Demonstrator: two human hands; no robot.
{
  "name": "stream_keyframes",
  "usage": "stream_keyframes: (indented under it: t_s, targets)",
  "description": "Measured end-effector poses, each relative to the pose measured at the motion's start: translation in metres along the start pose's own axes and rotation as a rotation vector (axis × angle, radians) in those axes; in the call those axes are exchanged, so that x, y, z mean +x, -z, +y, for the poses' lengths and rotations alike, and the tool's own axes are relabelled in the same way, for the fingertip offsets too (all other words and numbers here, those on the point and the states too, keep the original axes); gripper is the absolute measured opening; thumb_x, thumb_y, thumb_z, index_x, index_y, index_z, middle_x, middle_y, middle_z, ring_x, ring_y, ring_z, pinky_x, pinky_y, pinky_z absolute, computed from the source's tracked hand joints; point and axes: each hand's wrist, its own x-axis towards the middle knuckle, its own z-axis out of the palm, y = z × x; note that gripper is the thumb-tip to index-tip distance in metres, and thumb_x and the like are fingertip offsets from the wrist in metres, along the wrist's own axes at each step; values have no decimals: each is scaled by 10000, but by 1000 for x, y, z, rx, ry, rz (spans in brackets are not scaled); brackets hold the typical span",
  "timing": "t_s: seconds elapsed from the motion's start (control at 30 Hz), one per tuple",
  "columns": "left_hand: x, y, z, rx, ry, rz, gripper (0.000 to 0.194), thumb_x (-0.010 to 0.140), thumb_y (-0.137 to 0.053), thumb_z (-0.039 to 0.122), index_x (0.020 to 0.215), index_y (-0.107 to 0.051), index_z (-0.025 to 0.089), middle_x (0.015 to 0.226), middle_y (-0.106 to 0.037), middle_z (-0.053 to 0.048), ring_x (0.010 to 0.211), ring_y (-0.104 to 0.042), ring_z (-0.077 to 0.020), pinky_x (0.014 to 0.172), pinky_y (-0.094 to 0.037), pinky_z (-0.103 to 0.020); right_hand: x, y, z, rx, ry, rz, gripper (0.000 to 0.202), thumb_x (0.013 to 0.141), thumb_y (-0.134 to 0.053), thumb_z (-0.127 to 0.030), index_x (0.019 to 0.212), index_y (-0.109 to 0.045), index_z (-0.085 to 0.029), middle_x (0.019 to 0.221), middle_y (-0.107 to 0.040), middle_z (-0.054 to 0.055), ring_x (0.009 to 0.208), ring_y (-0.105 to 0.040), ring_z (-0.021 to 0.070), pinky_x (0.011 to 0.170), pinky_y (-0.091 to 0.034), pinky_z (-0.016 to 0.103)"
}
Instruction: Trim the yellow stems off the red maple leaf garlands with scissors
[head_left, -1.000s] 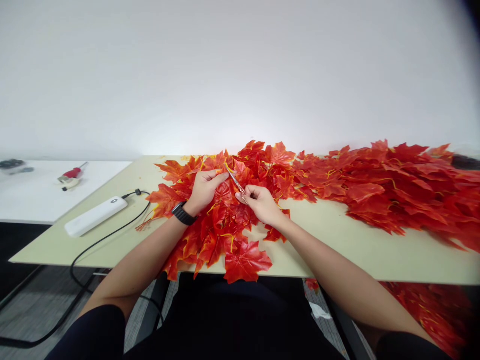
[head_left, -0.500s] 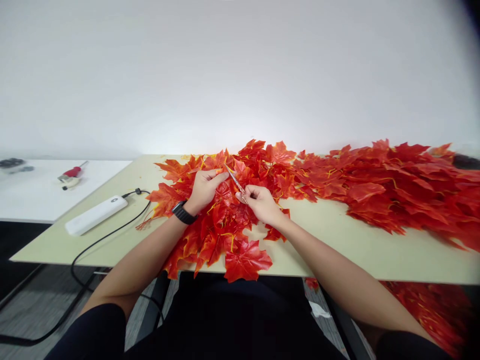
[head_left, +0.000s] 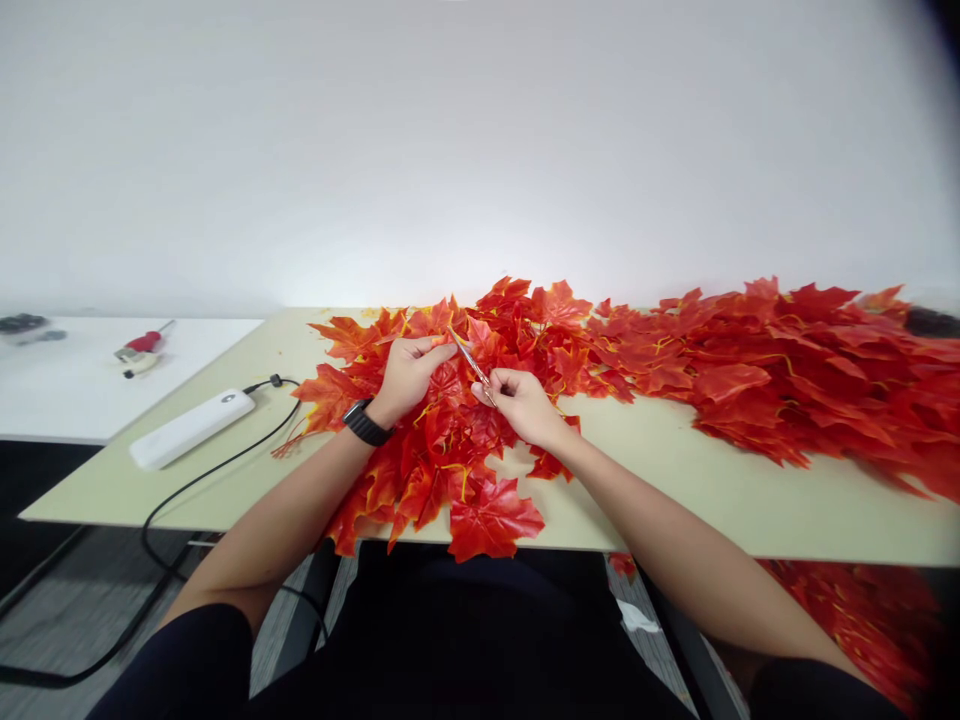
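Observation:
Red and orange artificial maple leaves (head_left: 495, 515) with yellow stems lie heaped in front of me. My left hand (head_left: 409, 375), a dark watch on its wrist, is over the upper left of this heap. Its thumb and fingers pinch a maple leaf (head_left: 441, 342); the exact spot of the grip is partly hidden. My right hand (head_left: 521, 405) is closed around a slim pair of metal scissors (head_left: 469, 362). Their pointed tips aim up and left, close beside my left fingertips. The fingers cover most of the handles.
A thick pile of red leaves (head_left: 810, 370) stretches along the right of the pale table (head_left: 622, 480). At left lie a white elongated device (head_left: 193, 428) and its black cable (head_left: 217, 468). A red-handled tool (head_left: 142, 345) rests on a white table (head_left: 67, 400). More leaves (head_left: 862, 620) sit below the table.
Almost nothing differs. Both hands keep their places and grips, and the scissors stay at nearly the same angle; the whole view has shifted very slightly.

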Motion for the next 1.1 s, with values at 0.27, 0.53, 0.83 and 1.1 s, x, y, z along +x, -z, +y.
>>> stream_keyframes:
  t_s: [0.27, 0.53, 0.83, 1.1]
  targets:
    - [-2, -1, 2, 36, -15, -5, 305, 811, -785, 417, 649, -747, 161, 638, -663, -14, 704, -630, -165, 681, -492, -281, 1, 1, 3, -3, 13, -7, 637, 828, -726, -684, 654, -346, -202, 644, -390, -22, 637, -353, 117, 608, -335, 262]
    - [0, -1, -1, 21, -15, -4, 263, 810, -793, 416, 766, -813, 157, 747, -742, -30, 738, -668, -173, 746, -513, -296, 2, 1, 4, 15, -2, 3, 633, 823, -738, -666, 643, -350, -200, 639, -395, -25, 633, -348, 110, 603, -322, 264]
    - [-1, -1, 2, 28, -73, -131, 229, 856, -759, 395, 896, -860, 194, 1004, -817, -83, 977, -750, -234, 984, -550, -358, 3, 4, -16, 334, 24, 213, 599, 738, -847, -607, 677, -406, -207, 708, -533, -9, 644, -461, 117, 648, -420, 288]
    - [-9, -7, 11, 181, -128, -285, 317, 888, -721, 436, 749, -799, 161, 861, -763, -64, 760, -649, -161, 743, -487, -292, 3, 0, -22, 349, 57, 165, 608, 622, -926, -570, 714, -440, -215, 1079, -693, 76, 940, -660, 213, 914, -560, 414]
